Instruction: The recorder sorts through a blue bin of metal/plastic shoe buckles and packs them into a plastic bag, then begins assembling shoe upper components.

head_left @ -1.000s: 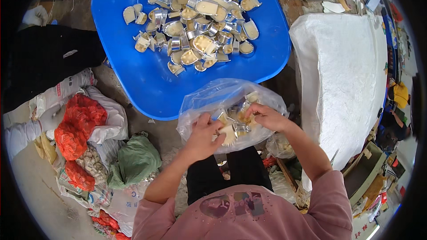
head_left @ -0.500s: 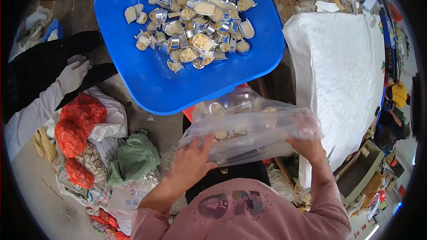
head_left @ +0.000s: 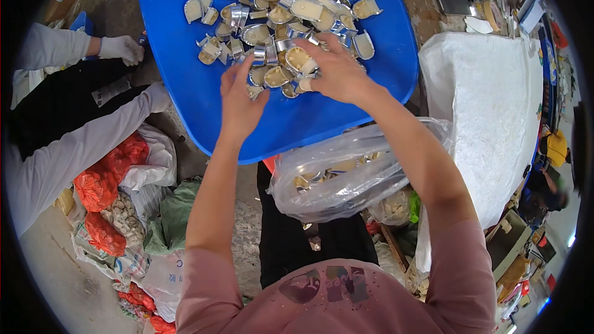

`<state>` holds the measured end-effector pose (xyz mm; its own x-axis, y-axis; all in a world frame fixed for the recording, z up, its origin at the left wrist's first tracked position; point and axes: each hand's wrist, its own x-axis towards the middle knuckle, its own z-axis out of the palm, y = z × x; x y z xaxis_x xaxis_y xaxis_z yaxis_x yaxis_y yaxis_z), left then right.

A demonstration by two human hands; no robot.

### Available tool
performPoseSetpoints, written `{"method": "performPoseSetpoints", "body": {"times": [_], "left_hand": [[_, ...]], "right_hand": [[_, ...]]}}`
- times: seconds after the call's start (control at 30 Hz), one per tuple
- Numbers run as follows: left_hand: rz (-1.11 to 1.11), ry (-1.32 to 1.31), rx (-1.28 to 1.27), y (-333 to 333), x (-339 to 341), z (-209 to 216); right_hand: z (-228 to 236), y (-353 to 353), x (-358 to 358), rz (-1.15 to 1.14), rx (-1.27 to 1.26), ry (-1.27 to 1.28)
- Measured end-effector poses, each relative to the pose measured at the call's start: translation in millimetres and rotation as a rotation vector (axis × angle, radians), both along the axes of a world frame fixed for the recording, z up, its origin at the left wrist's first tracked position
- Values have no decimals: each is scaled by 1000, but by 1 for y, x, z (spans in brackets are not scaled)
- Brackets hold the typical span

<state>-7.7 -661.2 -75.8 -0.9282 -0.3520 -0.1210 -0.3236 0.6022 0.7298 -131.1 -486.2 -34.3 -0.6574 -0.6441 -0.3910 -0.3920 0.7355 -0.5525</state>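
Observation:
A big blue tray lies in front of me with a heap of small silver and cream foil cups on it. My right hand rests curled over the near edge of the heap, fingers closed around several cups. At the heap's left near edge is my left hand, fingers apart, touching the cups. A clear plastic bag with several cups inside lies on my lap under my right forearm.
A white bulky sack stands at the right. At the left a person in white sleeves and white gloves works. Red mesh bags, a green bag and white bags lie on the floor at lower left.
Both hands let go of the clear bag and reached forward onto the heap of cups on the blue tray. The bag dropped onto my lap.

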Motion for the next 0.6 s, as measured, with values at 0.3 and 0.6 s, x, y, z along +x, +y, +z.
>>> {"method": "performPoseSetpoints", "body": {"times": [0.3,0.6], "left_hand": [[-9,-336,-384,8,-65,-68],[61,99,-54,-9,-22,-79]], "right_hand": [[-96,-28,18,-215,81,149],[-44,36,0,-633,-728,-385]]}}
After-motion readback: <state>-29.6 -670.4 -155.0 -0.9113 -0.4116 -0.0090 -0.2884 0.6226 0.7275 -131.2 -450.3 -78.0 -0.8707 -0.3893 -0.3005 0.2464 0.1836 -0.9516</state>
